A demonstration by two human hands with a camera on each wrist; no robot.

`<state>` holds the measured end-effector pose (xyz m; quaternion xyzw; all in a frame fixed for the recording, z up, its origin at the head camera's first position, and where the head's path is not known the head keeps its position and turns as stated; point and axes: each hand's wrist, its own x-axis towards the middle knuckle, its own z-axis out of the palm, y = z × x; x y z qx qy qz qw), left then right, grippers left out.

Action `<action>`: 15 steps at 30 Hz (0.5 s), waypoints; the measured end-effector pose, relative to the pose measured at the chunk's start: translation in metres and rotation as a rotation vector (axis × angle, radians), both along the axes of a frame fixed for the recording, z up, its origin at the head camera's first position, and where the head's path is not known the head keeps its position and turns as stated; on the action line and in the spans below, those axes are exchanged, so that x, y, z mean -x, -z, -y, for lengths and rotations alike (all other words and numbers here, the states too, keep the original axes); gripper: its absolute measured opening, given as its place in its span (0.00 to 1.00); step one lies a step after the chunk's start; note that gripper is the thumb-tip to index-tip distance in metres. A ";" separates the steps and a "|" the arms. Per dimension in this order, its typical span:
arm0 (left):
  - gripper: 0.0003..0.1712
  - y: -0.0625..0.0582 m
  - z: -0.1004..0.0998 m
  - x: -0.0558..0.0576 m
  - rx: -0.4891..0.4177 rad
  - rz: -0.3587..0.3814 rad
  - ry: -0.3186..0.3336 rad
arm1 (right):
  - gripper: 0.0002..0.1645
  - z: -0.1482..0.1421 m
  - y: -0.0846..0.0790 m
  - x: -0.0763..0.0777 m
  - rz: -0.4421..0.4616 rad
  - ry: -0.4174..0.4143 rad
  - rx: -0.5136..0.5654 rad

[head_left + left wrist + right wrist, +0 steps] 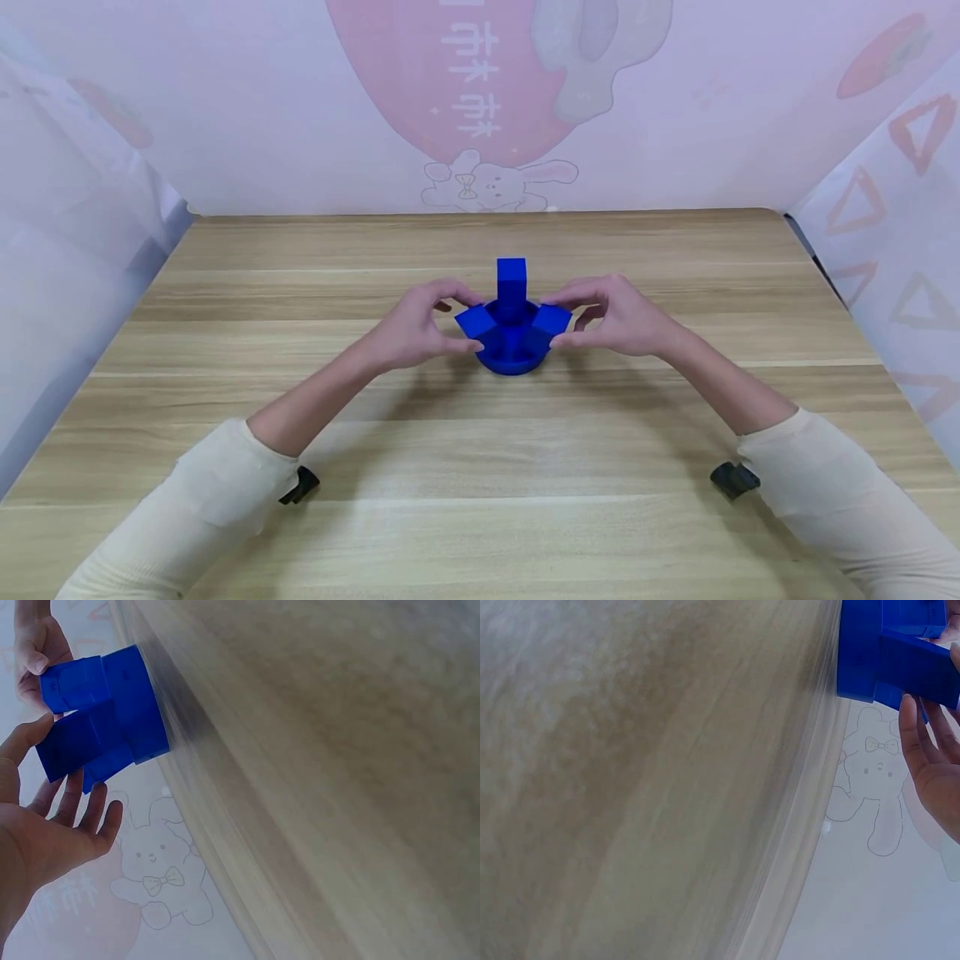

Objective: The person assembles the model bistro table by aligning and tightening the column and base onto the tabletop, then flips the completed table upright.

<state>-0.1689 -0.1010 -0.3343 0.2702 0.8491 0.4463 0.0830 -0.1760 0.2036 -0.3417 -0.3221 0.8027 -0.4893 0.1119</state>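
Note:
A blue round base [512,367] stands on the table, with three blue square-ended blocks rising outward from it. My left hand [408,332] pinches the left block [476,322] between thumb and fingers. On the other side, my right hand [618,318] grips the right block [552,319] the same way. The back block [512,279] points up, untouched. In the left wrist view, the base's side [139,705] shows blocks slotted close to it. Whether the blocks are loose or fixed to the base cannot be told. The right wrist view cuts off part of the right hand [941,772].
A wood-grain table [510,483] extends around the blue piece. Behind it rises a pale printed backdrop [285,108] with a rabbit drawing, and more printed sheet hangs at both sides. Dark wrist devices [735,480] sit below the cream sleeves [840,492].

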 end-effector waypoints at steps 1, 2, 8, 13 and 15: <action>0.26 0.000 0.000 0.000 -0.004 -0.001 0.007 | 0.29 0.000 0.000 0.000 -0.001 0.001 -0.001; 0.26 -0.001 0.001 0.000 -0.006 -0.002 0.012 | 0.29 0.000 0.000 0.000 -0.001 0.001 -0.001; 0.26 -0.001 0.001 0.000 0.001 -0.003 0.001 | 0.30 0.000 0.000 0.001 -0.011 -0.013 0.004; 0.27 0.000 0.001 -0.001 0.014 -0.009 -0.020 | 0.34 0.000 0.001 0.002 -0.058 -0.083 0.020; 0.27 0.000 0.001 -0.001 0.012 -0.004 -0.027 | 0.34 0.000 0.002 0.002 -0.090 -0.114 0.030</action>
